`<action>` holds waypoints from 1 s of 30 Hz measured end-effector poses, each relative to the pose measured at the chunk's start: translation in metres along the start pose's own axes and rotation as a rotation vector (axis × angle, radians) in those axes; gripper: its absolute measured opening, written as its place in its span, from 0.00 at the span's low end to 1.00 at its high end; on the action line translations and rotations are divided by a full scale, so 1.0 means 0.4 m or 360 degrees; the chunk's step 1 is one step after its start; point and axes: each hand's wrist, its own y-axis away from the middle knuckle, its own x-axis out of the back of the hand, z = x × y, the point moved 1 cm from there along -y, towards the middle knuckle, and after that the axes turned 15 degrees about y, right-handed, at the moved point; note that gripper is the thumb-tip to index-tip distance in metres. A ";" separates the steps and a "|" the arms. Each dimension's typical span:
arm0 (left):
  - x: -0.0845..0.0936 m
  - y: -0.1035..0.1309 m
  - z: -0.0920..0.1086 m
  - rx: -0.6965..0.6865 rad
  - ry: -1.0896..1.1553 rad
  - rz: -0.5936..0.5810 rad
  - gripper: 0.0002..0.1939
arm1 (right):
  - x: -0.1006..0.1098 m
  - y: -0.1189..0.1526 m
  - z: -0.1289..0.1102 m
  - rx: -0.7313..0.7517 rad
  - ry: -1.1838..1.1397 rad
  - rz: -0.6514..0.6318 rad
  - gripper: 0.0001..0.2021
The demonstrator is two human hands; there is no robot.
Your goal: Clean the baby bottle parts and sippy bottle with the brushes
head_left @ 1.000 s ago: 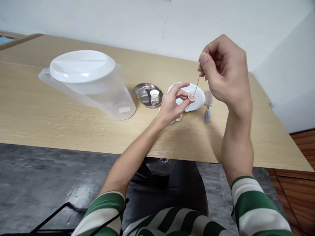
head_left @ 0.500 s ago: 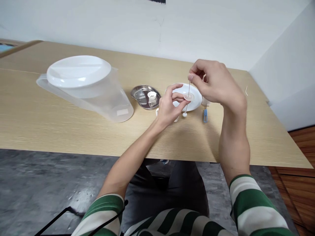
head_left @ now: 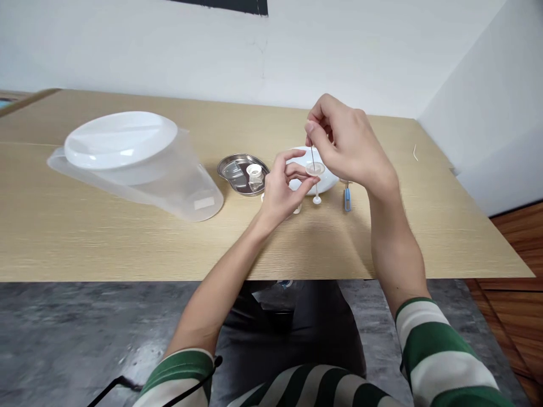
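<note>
A small translucent round piece [head_left: 315, 169] with a white stem and knob below it is pinched between the fingers of my left hand [head_left: 285, 186]. Above it, my right hand [head_left: 345, 138] has a thin dark rod [head_left: 313, 154] between thumb and fingers, its lower end at the round piece. Behind my hands lies a white plate [head_left: 328, 180], partly covered by them. A kidney-shaped metal tray [head_left: 222, 168] to the left holds a small white-rimmed clear container [head_left: 255, 174] and a clear piece.
A large translucent pitcher [head_left: 186, 186] with a white lid [head_left: 123, 138] leans on the table's left part. A blue-handled tool [head_left: 348, 199] lies right of the plate. A thin white bent strip [head_left: 415, 152] is farther right. The wooden table [head_left: 127, 249] meets a wall behind.
The view has shifted slightly, so table items appear farther left. Both hands keep their hold, and the rod now tilts a little instead of standing nearly upright.
</note>
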 end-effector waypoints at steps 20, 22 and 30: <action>0.007 0.014 0.000 0.0032 -0.0165 -0.0108 0.29 | 0.014 -0.030 0.031 0.0039 -0.0471 0.0920 0.13; 0.010 0.014 -0.002 0.0020 -0.0192 -0.0122 0.29 | 0.017 -0.032 0.035 0.0018 -0.0393 0.0905 0.12; 0.012 0.008 -0.008 0.0033 -0.0195 -0.0016 0.28 | 0.029 -0.013 0.007 0.0038 -0.0396 0.0660 0.11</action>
